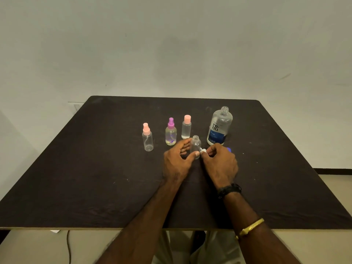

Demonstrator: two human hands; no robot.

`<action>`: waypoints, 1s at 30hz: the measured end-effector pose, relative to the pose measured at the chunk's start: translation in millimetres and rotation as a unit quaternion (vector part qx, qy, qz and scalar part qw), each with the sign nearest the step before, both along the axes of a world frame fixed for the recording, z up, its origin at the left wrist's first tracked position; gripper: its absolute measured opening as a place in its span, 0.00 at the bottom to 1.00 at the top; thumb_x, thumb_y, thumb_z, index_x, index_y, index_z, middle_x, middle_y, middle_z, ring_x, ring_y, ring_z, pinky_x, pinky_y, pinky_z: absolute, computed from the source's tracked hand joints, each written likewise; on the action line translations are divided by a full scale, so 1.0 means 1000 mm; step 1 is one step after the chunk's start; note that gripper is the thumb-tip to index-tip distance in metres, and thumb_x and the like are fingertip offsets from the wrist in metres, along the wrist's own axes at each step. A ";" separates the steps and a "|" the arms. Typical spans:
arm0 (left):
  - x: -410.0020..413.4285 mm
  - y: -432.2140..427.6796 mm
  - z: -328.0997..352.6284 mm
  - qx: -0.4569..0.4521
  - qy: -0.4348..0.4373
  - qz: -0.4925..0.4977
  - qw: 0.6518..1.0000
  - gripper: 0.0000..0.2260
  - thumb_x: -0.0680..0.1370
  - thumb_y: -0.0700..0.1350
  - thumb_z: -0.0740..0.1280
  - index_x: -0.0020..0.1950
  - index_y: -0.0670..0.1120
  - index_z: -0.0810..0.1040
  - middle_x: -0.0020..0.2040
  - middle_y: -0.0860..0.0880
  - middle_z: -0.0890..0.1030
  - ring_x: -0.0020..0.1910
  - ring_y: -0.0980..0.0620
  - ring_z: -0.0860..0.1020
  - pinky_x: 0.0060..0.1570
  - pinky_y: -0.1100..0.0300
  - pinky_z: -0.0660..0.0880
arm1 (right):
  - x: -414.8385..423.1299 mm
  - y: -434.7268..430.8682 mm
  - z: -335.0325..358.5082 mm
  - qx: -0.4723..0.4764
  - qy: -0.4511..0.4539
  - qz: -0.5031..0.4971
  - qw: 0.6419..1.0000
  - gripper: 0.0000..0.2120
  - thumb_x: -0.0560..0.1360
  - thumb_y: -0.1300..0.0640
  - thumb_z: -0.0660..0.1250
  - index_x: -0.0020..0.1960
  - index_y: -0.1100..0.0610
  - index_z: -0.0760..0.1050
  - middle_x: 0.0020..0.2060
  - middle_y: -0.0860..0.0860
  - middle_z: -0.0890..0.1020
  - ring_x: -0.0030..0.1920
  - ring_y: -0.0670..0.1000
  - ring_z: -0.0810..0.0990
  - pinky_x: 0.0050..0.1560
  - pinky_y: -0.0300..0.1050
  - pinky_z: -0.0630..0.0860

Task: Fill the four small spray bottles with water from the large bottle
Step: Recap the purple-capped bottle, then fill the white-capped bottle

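An uncapped small clear bottle (195, 146) stands upright on the dark table (95, 168). My left hand (178, 161) holds it, thumb at its base and fingers curled at its left side. My right hand (221, 162) pinches a small white and blue spray cap (203, 150) right beside that bottle. The large clear bottle (219, 126) with a blue label stands open behind my right hand. Three capped small bottles stand to the left: pink sprayer (147, 138), purple sprayer (170, 132), pink cap (186, 127).
The table's far edge meets a pale wall. A cable (68, 246) hangs below the near edge on the left. A watch and a gold bangle sit on my right forearm.
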State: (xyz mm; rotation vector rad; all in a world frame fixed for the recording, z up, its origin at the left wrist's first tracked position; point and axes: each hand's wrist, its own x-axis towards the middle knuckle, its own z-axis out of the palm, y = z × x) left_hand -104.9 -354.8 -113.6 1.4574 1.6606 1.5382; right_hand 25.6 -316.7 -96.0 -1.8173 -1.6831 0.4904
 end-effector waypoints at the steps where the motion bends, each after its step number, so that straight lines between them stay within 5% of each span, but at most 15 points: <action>1: 0.000 0.000 0.000 -0.002 0.000 0.001 1.000 0.24 0.73 0.43 0.78 0.68 0.48 0.78 0.57 0.58 0.82 0.54 0.70 0.80 0.54 0.74 0.75 | 0.000 0.000 0.000 -0.004 0.000 0.001 1.000 0.09 0.76 0.45 0.72 0.43 0.46 0.74 0.37 0.42 0.78 0.39 0.42 0.77 0.37 0.39 0.71; 5: 0.000 0.000 -0.001 -0.002 0.003 0.006 1.000 0.24 0.73 0.43 0.78 0.68 0.48 0.78 0.58 0.56 0.83 0.54 0.69 0.80 0.55 0.73 0.75 | 0.001 -0.001 0.006 0.004 0.001 0.010 1.000 0.07 0.75 0.45 0.72 0.47 0.46 0.76 0.40 0.41 0.78 0.41 0.41 0.76 0.36 0.36 0.67; 10: 0.000 -0.001 0.000 0.005 -0.003 0.002 1.000 0.24 0.73 0.43 0.78 0.68 0.49 0.78 0.58 0.57 0.83 0.56 0.66 0.81 0.56 0.71 0.76 | -0.001 0.002 0.013 0.116 0.080 0.012 0.990 0.12 0.75 0.51 0.74 0.57 0.49 0.78 0.53 0.47 0.82 0.53 0.49 0.81 0.54 0.50 0.80; 16: 0.001 0.000 -0.002 0.017 -0.015 -0.002 1.000 0.23 0.74 0.42 0.77 0.68 0.49 0.79 0.59 0.57 0.84 0.57 0.64 0.81 0.58 0.66 0.78 | -0.005 0.019 0.031 0.259 0.158 -0.032 0.952 0.28 0.73 0.54 0.76 0.69 0.53 0.70 0.66 0.52 0.73 0.66 0.50 0.71 0.65 0.51 0.76; 24: 0.001 0.000 0.000 0.014 -0.010 -0.001 1.000 0.23 0.74 0.43 0.77 0.68 0.50 0.79 0.56 0.58 0.84 0.55 0.67 0.81 0.56 0.72 0.76 | -0.004 0.046 0.025 0.113 0.188 -0.045 0.975 0.47 0.73 0.49 0.76 0.82 0.55 0.52 0.78 0.54 0.64 0.78 0.56 0.64 0.76 0.57 0.67; 30: 0.001 0.001 0.000 0.014 -0.016 0.002 1.000 0.23 0.74 0.42 0.78 0.68 0.48 0.79 0.55 0.59 0.84 0.55 0.67 0.81 0.54 0.73 0.75 | -0.006 0.054 0.010 0.092 0.219 -0.041 0.971 0.43 0.74 0.49 0.76 0.81 0.55 0.57 0.76 0.53 0.68 0.77 0.55 0.66 0.75 0.57 0.68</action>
